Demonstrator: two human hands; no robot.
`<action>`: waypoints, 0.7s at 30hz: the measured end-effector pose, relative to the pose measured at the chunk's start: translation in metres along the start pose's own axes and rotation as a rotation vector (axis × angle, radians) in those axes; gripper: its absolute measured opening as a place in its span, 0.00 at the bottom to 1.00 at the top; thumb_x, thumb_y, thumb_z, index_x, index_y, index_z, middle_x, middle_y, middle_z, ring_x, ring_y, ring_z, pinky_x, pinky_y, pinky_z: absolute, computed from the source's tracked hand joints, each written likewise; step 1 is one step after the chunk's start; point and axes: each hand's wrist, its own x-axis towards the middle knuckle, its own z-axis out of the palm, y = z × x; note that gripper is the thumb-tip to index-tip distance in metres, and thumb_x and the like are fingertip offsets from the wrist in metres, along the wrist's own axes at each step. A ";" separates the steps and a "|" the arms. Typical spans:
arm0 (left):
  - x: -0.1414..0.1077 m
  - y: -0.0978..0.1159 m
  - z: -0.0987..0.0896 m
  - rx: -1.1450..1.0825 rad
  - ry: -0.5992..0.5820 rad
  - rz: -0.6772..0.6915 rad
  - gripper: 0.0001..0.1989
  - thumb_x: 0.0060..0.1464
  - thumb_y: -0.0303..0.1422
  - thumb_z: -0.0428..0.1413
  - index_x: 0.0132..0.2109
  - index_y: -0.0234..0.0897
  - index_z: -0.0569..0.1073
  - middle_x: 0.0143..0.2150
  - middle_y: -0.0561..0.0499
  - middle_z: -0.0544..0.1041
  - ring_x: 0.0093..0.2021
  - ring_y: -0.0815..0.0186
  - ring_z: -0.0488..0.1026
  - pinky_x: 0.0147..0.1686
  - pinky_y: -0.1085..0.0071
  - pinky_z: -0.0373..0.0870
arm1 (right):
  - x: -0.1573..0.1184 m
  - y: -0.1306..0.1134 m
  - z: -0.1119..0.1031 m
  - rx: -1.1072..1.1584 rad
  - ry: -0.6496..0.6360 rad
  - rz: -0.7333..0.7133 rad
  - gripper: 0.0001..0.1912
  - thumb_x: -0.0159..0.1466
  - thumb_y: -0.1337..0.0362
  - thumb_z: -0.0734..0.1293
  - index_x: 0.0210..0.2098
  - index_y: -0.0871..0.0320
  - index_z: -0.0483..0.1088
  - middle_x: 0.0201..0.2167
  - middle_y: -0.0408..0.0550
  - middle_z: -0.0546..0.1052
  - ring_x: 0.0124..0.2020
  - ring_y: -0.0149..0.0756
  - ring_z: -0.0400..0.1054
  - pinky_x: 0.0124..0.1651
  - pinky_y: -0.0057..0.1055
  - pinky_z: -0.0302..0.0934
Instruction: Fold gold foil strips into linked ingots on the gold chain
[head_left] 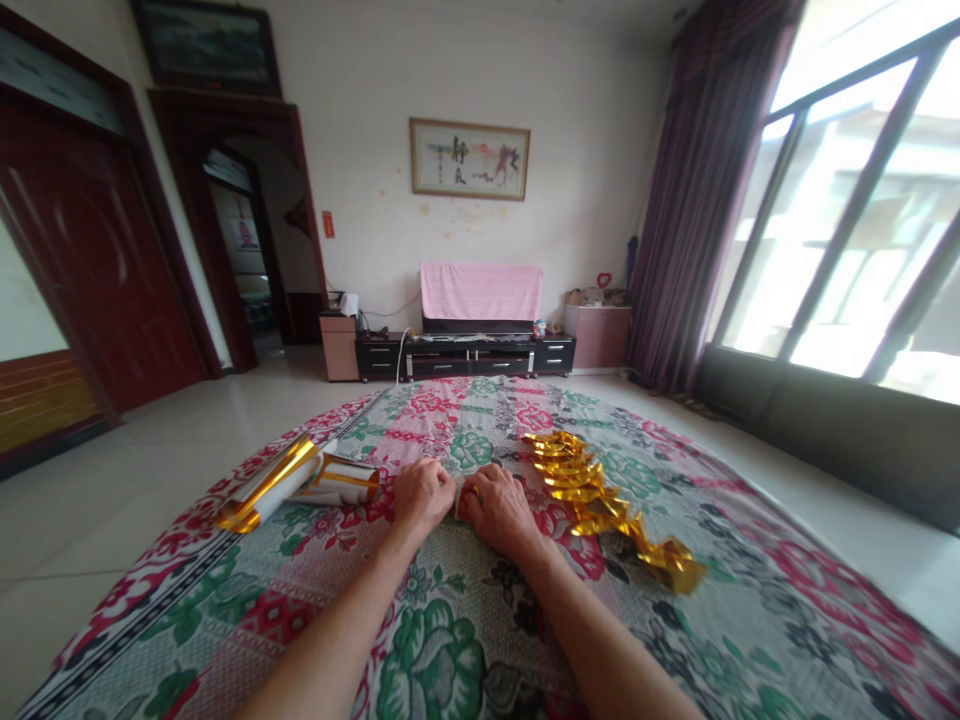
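Observation:
Close together at the middle of the flowered cloth point(435, 640) are my two hands. Curled fingers of my left hand point(424, 492) meet the left edge of a small piece of gold and white paper point(459, 498). My right hand point(501, 505) is bent over the same piece, its fingers hiding most of it. A row of folded gold paper pieces point(592, 490) runs diagonally on the right. Left of my hands lie curled sheets of gold and white paper point(281, 478).
Beyond the cloth's far edge stands a low black cabinet point(469, 357) with a pink cloth point(481, 290) above it. Windows point(840, 220) and a purple curtain point(690, 200) are on the right, a dark red door point(90, 230) on the left.

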 end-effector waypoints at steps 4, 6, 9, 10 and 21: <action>0.000 0.005 -0.004 -0.055 -0.044 0.001 0.06 0.48 0.32 0.51 0.28 0.38 0.72 0.29 0.51 0.76 0.33 0.66 0.71 0.34 0.72 0.61 | 0.000 0.000 -0.001 0.012 -0.001 0.002 0.10 0.62 0.63 0.57 0.36 0.54 0.70 0.38 0.47 0.67 0.40 0.35 0.59 0.42 0.30 0.50; 0.001 0.004 -0.003 -0.114 -0.073 -0.032 0.05 0.47 0.32 0.52 0.29 0.38 0.72 0.28 0.52 0.76 0.31 0.67 0.71 0.32 0.73 0.61 | 0.000 0.000 -0.001 0.019 0.004 0.003 0.10 0.62 0.63 0.57 0.35 0.54 0.70 0.38 0.47 0.67 0.40 0.35 0.59 0.42 0.30 0.49; 0.003 0.001 0.001 -0.230 -0.074 -0.088 0.05 0.46 0.32 0.53 0.32 0.38 0.72 0.30 0.52 0.77 0.32 0.67 0.72 0.32 0.75 0.62 | 0.000 0.001 0.001 0.024 0.025 -0.009 0.10 0.62 0.63 0.57 0.35 0.54 0.69 0.38 0.47 0.68 0.40 0.35 0.59 0.42 0.30 0.49; 0.004 0.000 0.002 -0.268 -0.068 -0.099 0.07 0.46 0.31 0.53 0.34 0.38 0.73 0.31 0.52 0.77 0.33 0.68 0.72 0.32 0.75 0.63 | 0.000 0.002 0.002 0.024 0.029 -0.011 0.10 0.62 0.63 0.57 0.35 0.54 0.69 0.38 0.47 0.68 0.40 0.35 0.59 0.42 0.30 0.49; 0.004 0.000 -0.002 -0.172 -0.067 -0.107 0.16 0.48 0.25 0.51 0.45 0.39 0.73 0.35 0.50 0.78 0.35 0.68 0.73 0.36 0.75 0.63 | 0.000 0.003 0.002 -0.005 0.008 0.002 0.12 0.63 0.61 0.56 0.39 0.51 0.70 0.40 0.47 0.68 0.41 0.36 0.59 0.42 0.32 0.49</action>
